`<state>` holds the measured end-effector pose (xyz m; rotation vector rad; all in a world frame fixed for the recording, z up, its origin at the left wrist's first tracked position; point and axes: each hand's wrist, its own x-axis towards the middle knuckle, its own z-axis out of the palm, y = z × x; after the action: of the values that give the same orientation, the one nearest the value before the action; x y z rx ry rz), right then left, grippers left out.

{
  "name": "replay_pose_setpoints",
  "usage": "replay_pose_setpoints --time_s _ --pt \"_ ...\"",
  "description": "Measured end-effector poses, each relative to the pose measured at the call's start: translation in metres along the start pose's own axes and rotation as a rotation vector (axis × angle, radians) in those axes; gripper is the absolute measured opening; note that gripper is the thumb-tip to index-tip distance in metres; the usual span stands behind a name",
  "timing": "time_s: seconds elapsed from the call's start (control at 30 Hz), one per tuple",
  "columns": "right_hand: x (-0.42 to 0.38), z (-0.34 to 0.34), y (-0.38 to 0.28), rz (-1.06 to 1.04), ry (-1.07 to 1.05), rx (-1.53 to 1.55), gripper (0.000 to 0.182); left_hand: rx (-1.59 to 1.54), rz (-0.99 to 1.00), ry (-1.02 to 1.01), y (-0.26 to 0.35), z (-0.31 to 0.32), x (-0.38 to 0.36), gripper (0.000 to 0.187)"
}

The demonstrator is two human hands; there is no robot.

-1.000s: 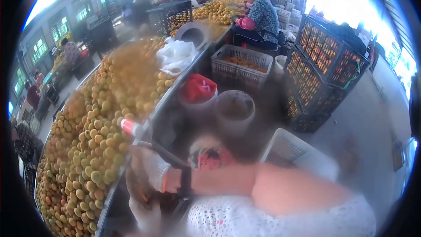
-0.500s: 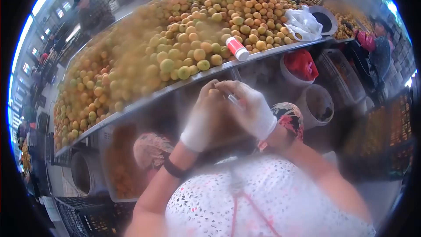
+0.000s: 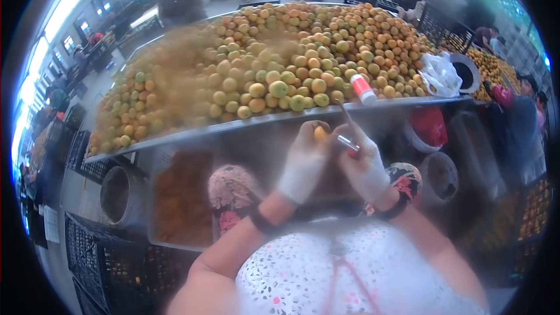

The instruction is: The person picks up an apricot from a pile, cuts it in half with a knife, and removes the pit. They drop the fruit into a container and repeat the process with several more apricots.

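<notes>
My left hand, in a white glove, pinches a small orange apricot in bare-looking fingertips. Close to its right, my gloved right hand grips a small hand tool with a shiny metal part and a bit of red; a thin brown length sticks up from this hand. The tool's exact kind I cannot tell. Both hands are held over my lap, just below the metal rim of a table heaped with green-orange apricots.
A red and white bottle lies on the fruit by the rim, left of a white plastic bag. Below stand a bucket with red cloth, a pale bucket and a bin of orange pieces. Black crates sit at lower left.
The view has shifted, so the table sits lower and further right. My hands, earlier together, are now apart, showing the apricot and the tool more plainly.
</notes>
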<state>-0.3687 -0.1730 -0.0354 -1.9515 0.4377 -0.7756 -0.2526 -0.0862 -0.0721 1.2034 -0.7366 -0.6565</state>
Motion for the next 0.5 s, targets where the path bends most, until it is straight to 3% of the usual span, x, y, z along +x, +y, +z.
replay_pose_setpoints --time_s 0.07,0.13,0.2,0.27,0.33,0.4,0.43,0.5 --pt "-0.001 0.012 0.016 -0.04 0.008 0.05 0.022 0.075 0.016 0.028 -0.002 -0.011 -0.009 0.024" --pt "0.005 0.013 0.03 0.169 0.045 0.308 0.019 0.118 0.02 0.051 0.004 -0.025 -0.008 0.024" --pt "0.017 0.012 0.037 0.237 0.08 0.295 0.017 -0.002 0.049 0.164 0.013 -0.054 -0.005 0.022" --pt "0.026 -0.001 0.044 0.337 -0.08 0.092 0.02 -0.008 0.003 0.375 0.031 -0.098 -0.002 0.021" --pt "0.033 -0.009 0.056 0.363 -0.145 -0.039 0.028 0.177 0.232 0.503 0.001 -0.184 0.006 0.021" --pt "0.033 -0.018 0.092 0.288 -0.197 -0.49 0.026 0.184 0.133 0.677 0.0 -0.255 -0.002 0.022" --pt "0.033 -0.023 0.121 0.301 -0.257 -0.597 0.042 0.524 0.082 0.737 -0.005 -0.297 -0.005 0.024" --pt "0.029 -0.02 0.125 0.339 -0.336 -0.613 0.042 1.231 0.004 0.864 -0.026 -0.386 -0.011 0.031"
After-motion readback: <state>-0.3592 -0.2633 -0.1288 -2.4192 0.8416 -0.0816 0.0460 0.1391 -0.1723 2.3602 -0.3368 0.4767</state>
